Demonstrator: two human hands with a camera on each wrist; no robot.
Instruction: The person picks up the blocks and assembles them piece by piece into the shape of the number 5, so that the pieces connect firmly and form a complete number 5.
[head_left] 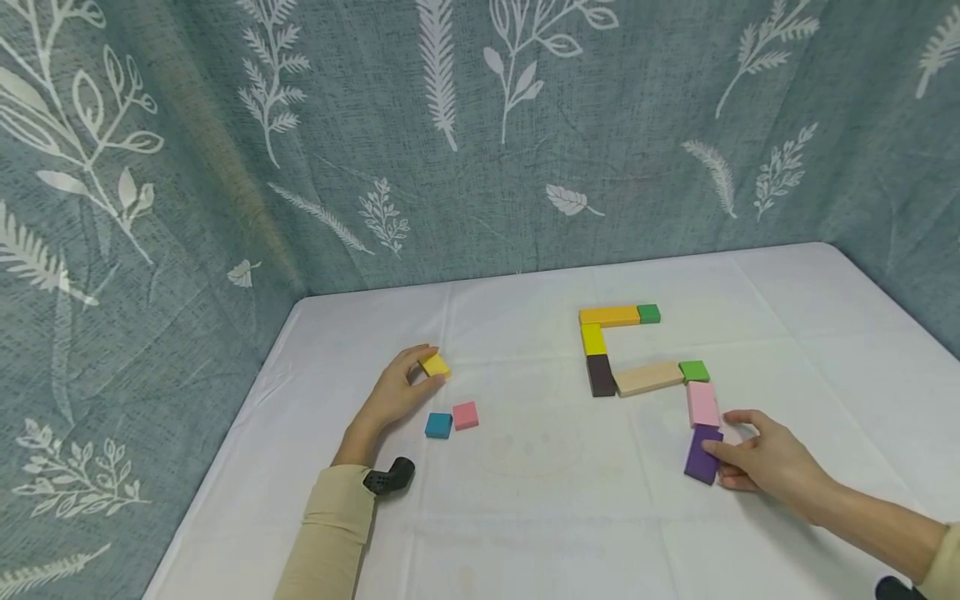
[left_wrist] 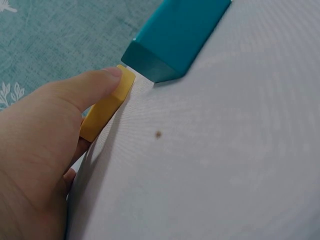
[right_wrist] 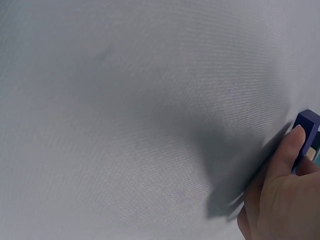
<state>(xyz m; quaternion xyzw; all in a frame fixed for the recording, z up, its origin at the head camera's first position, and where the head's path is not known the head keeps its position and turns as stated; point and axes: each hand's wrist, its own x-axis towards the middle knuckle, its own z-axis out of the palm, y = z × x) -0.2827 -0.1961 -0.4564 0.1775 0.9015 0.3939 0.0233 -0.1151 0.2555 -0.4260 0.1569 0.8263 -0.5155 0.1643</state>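
My left hand [head_left: 399, 390] pinches a small yellow block [head_left: 436, 365] between thumb and fingers at the table's left side. The left wrist view shows the thumb of that hand [left_wrist: 45, 135] on the yellow block [left_wrist: 107, 107], near a teal block [left_wrist: 175, 37]. At the right, my right hand [head_left: 776, 467] holds a purple block [head_left: 702, 455] by its right side, thumb on top. The purple block's far end meets a pink block [head_left: 702, 404]. In the right wrist view the hand [right_wrist: 285, 195] grips the purple block [right_wrist: 306, 127].
A winding row holds a green block [head_left: 648, 313], orange block [head_left: 610, 317], yellow block [head_left: 592, 339], black block [head_left: 600, 376], wooden block [head_left: 648, 378] and light green block [head_left: 693, 372]. Nearer the left hand lie a blue block [head_left: 438, 425] and a salmon block [head_left: 466, 415].
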